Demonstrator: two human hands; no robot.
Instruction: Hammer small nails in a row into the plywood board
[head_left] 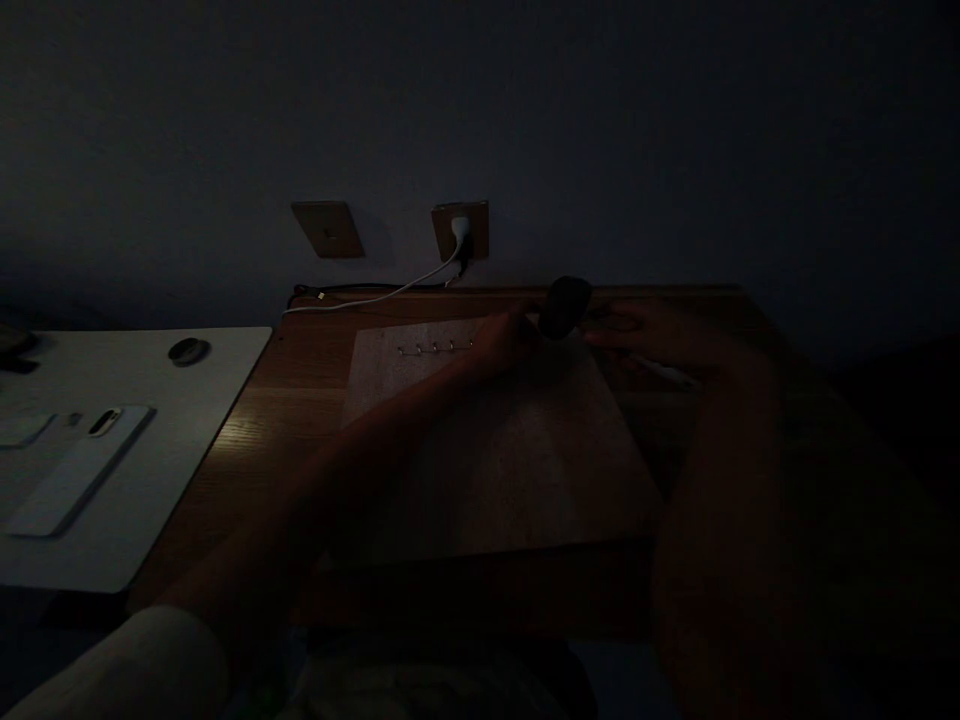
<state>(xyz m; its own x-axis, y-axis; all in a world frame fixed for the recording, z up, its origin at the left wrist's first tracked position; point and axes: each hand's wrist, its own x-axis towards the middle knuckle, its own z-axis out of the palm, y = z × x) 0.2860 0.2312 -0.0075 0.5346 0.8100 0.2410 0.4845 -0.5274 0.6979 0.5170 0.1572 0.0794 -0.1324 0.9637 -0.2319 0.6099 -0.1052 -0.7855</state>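
The light is very dim and details are hard to make out. My left hand (507,342) reaches over the far part of a flat board (495,470), its fingers closed against a dark rounded object (564,307) that I cannot name. On the other side of that object, my right hand (660,332) has its fingers bent together, and shadow hides what is in them. A slender white thing (666,373) shows just below the right palm; whether it is held or lying there, I cannot tell. Several small shiny metal pins (435,348) stand in a row on the board, left of my left hand.
The board lies on a wooden table (262,400) against the wall. A white cable (390,296) runs from a wall socket (460,230) along the back edge. To the left, a white table (172,430) carries a phone (82,470) and a small round dark item (186,350).
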